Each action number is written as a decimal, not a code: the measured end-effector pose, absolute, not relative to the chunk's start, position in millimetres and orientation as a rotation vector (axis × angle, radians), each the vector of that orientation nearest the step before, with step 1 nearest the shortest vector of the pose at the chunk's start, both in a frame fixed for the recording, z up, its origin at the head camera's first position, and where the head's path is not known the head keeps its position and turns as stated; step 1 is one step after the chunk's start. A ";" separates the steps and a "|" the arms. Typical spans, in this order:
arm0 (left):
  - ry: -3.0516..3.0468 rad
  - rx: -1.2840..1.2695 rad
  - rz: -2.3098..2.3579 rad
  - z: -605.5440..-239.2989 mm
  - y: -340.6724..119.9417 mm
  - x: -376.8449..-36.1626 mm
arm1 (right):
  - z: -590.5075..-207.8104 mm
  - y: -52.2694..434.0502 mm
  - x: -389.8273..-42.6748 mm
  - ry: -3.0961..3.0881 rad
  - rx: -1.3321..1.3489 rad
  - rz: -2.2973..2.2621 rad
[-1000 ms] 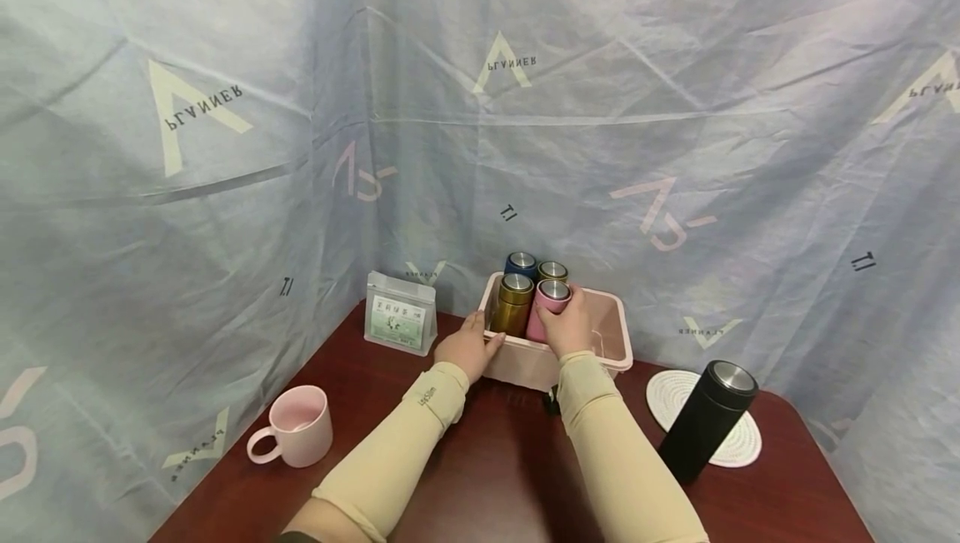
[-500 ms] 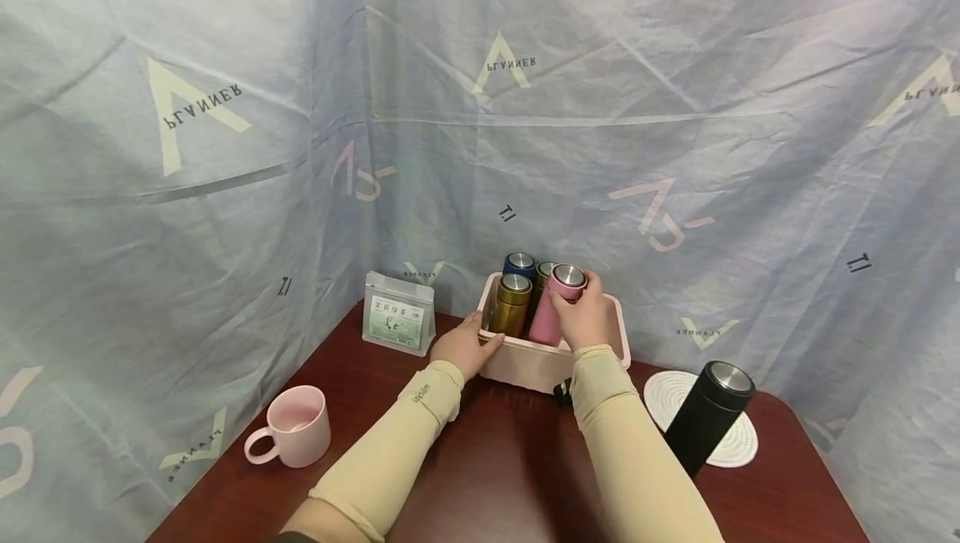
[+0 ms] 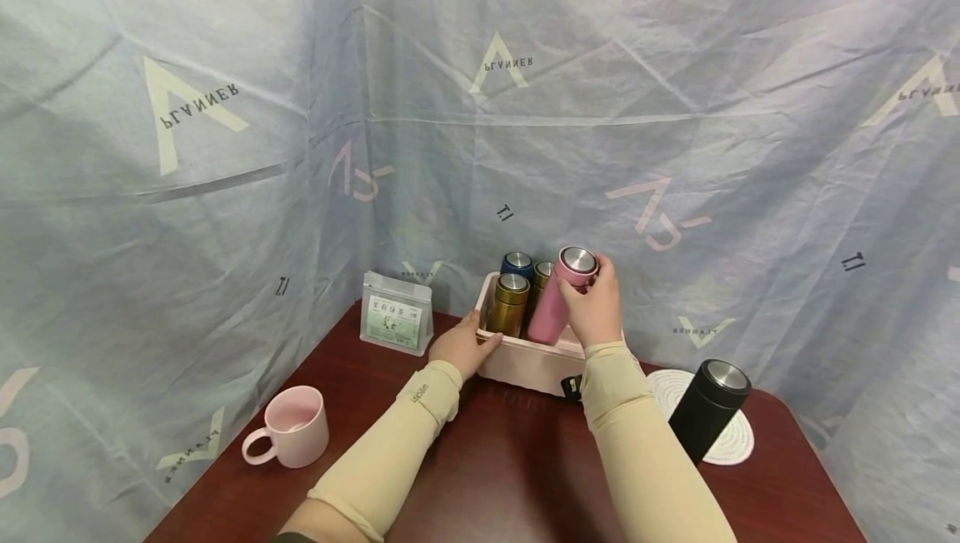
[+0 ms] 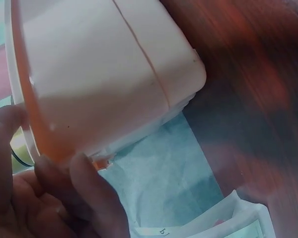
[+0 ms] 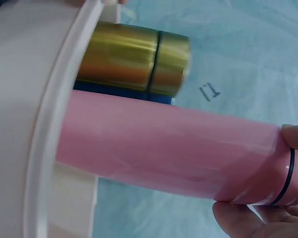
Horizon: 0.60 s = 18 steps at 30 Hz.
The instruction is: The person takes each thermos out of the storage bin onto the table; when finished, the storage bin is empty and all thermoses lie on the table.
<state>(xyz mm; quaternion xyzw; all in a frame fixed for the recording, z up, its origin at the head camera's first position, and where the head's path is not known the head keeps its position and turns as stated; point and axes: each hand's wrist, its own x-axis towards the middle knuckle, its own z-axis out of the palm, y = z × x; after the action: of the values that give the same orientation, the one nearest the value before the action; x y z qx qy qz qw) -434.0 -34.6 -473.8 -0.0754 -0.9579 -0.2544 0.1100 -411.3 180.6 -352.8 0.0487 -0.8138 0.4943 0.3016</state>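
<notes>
My right hand grips a pink flask near its steel cap and holds it tilted, partly raised out of the pink bin. In the right wrist view the pink flask crosses the frame above the bin rim, with a gold flask behind it. My left hand holds the bin's left front corner, fingers over the rim. Gold, blue and olive flasks stand in the bin.
A black flask stands on a white woven coaster at the right. A pink mug sits at front left, and a pale pouch stands behind it. Blue printed cloth walls in the dark red table.
My right hand has lifted the pink flask up and rightward out of the bin, tilting it. The left hand stayed on the bin's corner.
</notes>
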 end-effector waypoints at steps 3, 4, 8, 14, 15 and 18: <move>-2.806 -0.223 -0.774 -474.8 -35.0 -433.8 | -347.4 181.6 -405.3 -2.137 0.141 1.319; -2.804 -0.221 -0.786 -474.7 -35.1 -433.6 | -346.0 182.2 -403.5 -2.131 0.143 1.321; -2.790 -0.215 -0.841 -475.3 -35.6 -431.9 | -340.7 185.0 -396.7 -2.111 0.142 1.336; -2.784 -0.216 -0.868 -475.8 -35.8 -431.1 | -330.5 190.4 -384.9 -2.066 0.151 1.386; -2.785 -0.217 -0.872 -475.6 -35.7 -431.0 | -328.5 191.6 -382.4 -2.061 0.151 1.392; -2.789 -0.221 -0.876 -474.8 -35.7 -430.6 | -322.6 195.9 -375.5 -2.048 0.149 1.392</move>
<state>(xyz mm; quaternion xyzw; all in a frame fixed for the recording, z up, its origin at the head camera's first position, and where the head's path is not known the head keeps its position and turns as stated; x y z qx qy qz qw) -430.6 -35.7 -474.8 -0.0749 -0.9461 -0.2972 0.1046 -375.5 195.9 -322.6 0.0569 -0.7809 0.5306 0.3245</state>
